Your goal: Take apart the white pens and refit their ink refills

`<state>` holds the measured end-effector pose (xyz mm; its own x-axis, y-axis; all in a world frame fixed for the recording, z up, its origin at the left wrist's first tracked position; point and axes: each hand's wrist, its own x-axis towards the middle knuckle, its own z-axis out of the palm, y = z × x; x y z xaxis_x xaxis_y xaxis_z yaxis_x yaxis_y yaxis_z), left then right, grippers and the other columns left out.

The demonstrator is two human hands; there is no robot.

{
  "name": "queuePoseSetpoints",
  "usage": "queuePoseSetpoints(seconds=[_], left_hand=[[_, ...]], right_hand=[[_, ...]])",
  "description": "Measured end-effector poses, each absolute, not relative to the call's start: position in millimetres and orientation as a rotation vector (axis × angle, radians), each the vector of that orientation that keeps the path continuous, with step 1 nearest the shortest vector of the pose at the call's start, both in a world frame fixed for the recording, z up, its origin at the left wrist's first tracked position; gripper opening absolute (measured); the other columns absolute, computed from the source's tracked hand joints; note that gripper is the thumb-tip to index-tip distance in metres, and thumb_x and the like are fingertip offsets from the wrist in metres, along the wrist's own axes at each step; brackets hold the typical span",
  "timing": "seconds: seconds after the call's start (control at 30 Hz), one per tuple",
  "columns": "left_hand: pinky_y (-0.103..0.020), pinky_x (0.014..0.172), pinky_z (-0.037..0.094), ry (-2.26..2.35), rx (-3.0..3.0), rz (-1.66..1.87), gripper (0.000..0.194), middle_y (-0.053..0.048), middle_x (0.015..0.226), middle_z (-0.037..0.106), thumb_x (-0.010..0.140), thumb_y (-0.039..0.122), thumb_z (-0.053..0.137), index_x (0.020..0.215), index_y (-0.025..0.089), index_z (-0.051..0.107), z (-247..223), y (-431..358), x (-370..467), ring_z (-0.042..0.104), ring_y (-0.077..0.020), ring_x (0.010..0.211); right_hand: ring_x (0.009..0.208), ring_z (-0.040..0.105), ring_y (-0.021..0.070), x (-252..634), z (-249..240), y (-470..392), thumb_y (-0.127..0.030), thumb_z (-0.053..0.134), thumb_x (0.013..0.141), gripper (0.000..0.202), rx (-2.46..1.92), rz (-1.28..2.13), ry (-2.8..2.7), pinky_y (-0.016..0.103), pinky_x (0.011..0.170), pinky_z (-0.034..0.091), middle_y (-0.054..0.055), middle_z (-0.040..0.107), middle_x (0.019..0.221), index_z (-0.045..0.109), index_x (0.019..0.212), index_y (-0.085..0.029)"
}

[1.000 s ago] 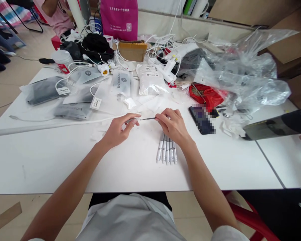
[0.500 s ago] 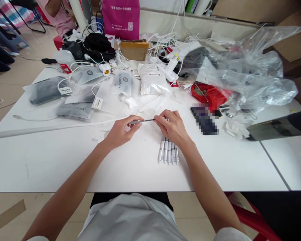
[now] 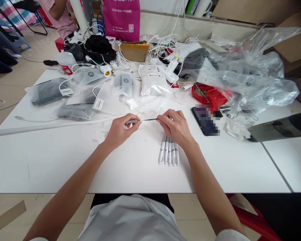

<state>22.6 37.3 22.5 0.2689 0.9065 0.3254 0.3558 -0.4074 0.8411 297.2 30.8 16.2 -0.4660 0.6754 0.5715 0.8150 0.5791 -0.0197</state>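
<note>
My left hand [image 3: 120,130] is closed, thumb and fingertips pinching a grey pen barrel [image 3: 131,121] that lies level above the white table. To its right, my right hand [image 3: 176,126] pinches a thin dark pen refill [image 3: 149,119]. The refill spans the gap between both hands, in line with the barrel. Whether its left end sits inside the barrel I cannot tell. Just below my right hand, several white-bodied pens [image 3: 169,152] lie side by side on the table, their upper ends partly hidden by that hand.
Packets [image 3: 76,111], a white pouch [image 3: 154,80] and tangled cables [image 3: 163,43] crowd the back. To the right are a phone [image 3: 204,122], a red bag [image 3: 210,95], clear plastic wrap [image 3: 256,77] and a dark cylinder [image 3: 281,125]. A white cable [image 3: 52,126] crosses at left.
My hands have moved slightly apart, so more of the thin refill shows between them. The grey barrel has shifted a little left with my left hand. The row of pens stays put.
</note>
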Motion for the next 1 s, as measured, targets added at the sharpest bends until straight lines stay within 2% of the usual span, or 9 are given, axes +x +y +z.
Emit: queuePoseSetpoints(seconds=[0.23,0.4,0.6,0.77,0.9,1.0], left_hand=[[-0.025,0.076,0.051,1.109,1.904,1.026,0.01,0.001,0.095,0.079,0.1,0.033,0.072,0.102,0.024,0.076,23.2,35.3,23.9,0.07,-0.0139,0.085],[-0.028,0.085,0.054,1.113,1.977,0.94,0.014,0.0,0.105,0.081,0.103,0.039,0.071,0.107,0.026,0.076,20.4,33.1,25.0,0.073,-0.0177,0.096],[-0.037,0.101,0.051,1.091,2.203,0.919,0.017,-0.001,0.11,0.082,0.108,0.04,0.066,0.112,0.026,0.076,6.2,36.0,25.5,0.075,-0.0193,0.097],[-0.038,0.095,0.051,1.068,2.262,0.916,0.019,-0.001,0.109,0.083,0.109,0.041,0.064,0.114,0.026,0.075,-1.7,38.7,25.6,0.075,-0.0206,0.096],[-0.037,0.09,0.052,1.065,2.241,0.938,0.02,-0.002,0.104,0.082,0.108,0.042,0.065,0.11,0.025,0.075,-1.8,38.4,26.7,0.075,-0.021,0.094],[-0.037,0.093,0.053,1.077,2.225,0.95,0.018,-0.002,0.105,0.082,0.108,0.04,0.065,0.11,0.025,0.075,-0.3,38.2,26.8,0.075,-0.0205,0.094]], right_hand=[[0.083,0.058,0.0187,286.8,11.7,28.3,-0.028,0.053,0.112,0.015,-1.168,-0.31,-2.303,0.036,0.082,0.038,0.005,0.066,0.097,0.068,0.114,-0.025],[0.077,0.058,0.0177,275.1,10.0,26.2,-0.029,0.053,0.113,0.015,-1.126,-0.345,-2.328,0.035,0.076,0.038,0.005,0.067,0.093,0.068,0.112,-0.024],[0.081,0.063,0.0203,263.8,3.9,22.1,-0.026,0.052,0.113,0.019,-1.06,-0.233,-2.383,0.036,0.076,0.046,0.007,0.072,0.101,0.058,0.13,-0.02],[0.086,0.065,0.0202,261.5,3.3,18.7,-0.018,0.046,0.112,0.015,-1.023,0.038,-2.364,0.034,0.075,0.052,0.009,0.072,0.105,0.055,0.123,-0.021],[0.085,0.066,0.0198,262.0,5.6,18.8,-0.018,0.045,0.112,0.02,-1.064,-0.067,-2.4,0.034,0.073,0.051,0.009,0.072,0.108,0.061,0.122,-0.024],[0.086,0.067,0.0203,263.3,6.0,20.3,-0.023,0.049,0.113,0.016,-1.105,-0.09,-2.378,0.035,0.074,0.053,0.009,0.072,0.107,0.063,0.121,-0.024]])
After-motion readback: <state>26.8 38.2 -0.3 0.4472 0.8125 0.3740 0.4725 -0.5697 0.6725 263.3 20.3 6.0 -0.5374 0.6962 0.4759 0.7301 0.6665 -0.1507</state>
